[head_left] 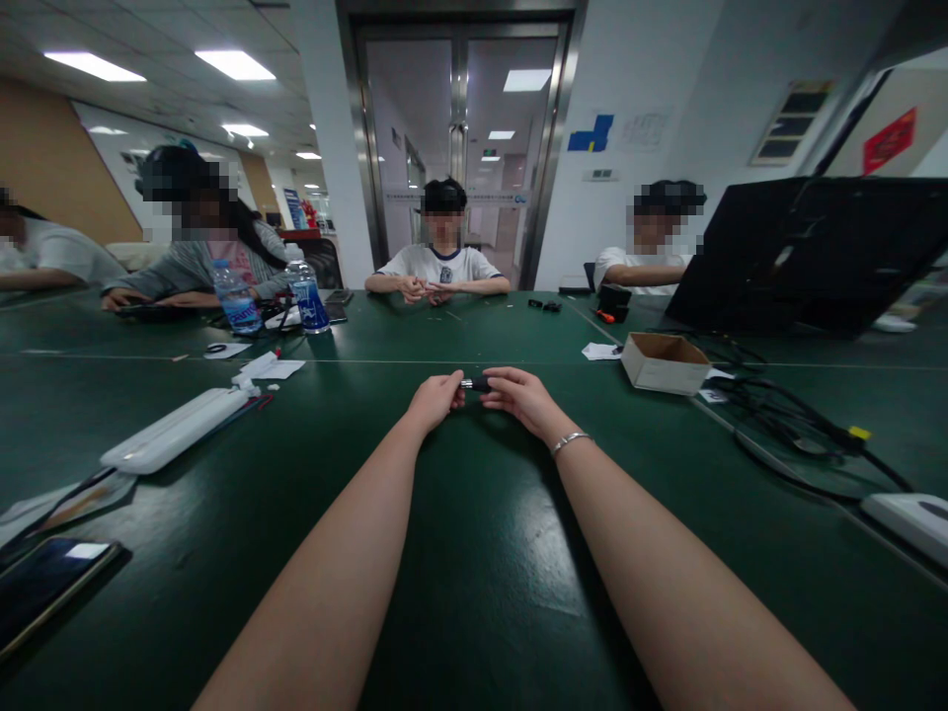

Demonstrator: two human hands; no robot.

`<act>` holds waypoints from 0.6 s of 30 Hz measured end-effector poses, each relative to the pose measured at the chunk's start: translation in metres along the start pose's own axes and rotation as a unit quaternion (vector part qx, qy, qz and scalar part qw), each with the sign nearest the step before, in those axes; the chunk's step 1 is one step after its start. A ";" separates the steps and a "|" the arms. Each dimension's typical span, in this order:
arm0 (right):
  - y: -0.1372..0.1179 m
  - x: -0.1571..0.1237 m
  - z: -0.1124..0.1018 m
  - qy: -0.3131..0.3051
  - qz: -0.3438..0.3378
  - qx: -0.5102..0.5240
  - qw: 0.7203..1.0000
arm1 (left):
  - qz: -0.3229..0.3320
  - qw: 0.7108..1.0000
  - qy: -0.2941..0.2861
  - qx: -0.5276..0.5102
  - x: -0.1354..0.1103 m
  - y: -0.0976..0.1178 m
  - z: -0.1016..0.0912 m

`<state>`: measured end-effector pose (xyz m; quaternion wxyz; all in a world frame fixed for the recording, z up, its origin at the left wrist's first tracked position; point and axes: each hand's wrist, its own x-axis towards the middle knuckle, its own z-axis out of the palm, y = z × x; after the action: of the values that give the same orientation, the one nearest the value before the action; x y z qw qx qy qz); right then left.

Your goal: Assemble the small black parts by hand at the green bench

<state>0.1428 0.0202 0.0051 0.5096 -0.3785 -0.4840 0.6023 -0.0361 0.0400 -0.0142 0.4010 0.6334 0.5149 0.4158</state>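
Observation:
Both of my hands meet over the middle of the green table [474, 553], at the two ends of a small black-and-silver cylinder [476, 383]. My left hand [435, 403] pinches its shiny silver end between thumb and fingers. At the black end, the thumb and fingers of my right hand [524, 401] close around it, and a silver bracelet sits on that wrist. The cylinder lies roughly level, just above the tabletop. Fingers cover its ends, so its exact kind cannot be made out.
To the left lie a white power strip [178, 432] and a phone [55, 591]; two water bottles [308, 293] stand behind. At right are an open cardboard box [665, 363], tangled black cables [796, 420] and a black monitor [807, 257]. Several people sit around the table.

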 end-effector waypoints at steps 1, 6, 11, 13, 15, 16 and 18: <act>0.000 0.000 0.000 0.001 0.002 0.000 1.000 | 0.005 1.000 0.003 0.005 0.000 0.000 0.000; -0.002 -0.002 0.003 0.008 0.006 -0.001 1.000 | -0.022 1.000 0.007 -0.019 -0.001 0.001 0.001; -0.002 -0.002 0.003 0.009 0.008 0.002 1.000 | -0.003 1.000 0.007 0.001 0.000 0.000 0.001; -0.002 -0.002 0.003 0.007 0.008 0.003 1.000 | -0.013 1.000 0.010 -0.006 0.000 0.001 0.001; -0.002 -0.002 0.002 0.005 0.007 0.003 1.000 | -0.015 1.000 0.005 -0.004 0.000 0.001 0.001; -0.002 -0.002 0.002 0.004 0.007 0.003 1.000 | -0.011 1.000 0.004 0.004 0.000 0.001 0.001; -0.002 -0.002 0.002 0.004 0.006 0.002 1.000 | 0.002 1.000 0.004 0.022 0.000 0.001 0.000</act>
<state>0.1415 0.0179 0.0076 0.5085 -0.3829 -0.4782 0.6051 -0.0354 0.0394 -0.0136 0.3843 0.6409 0.5245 0.4080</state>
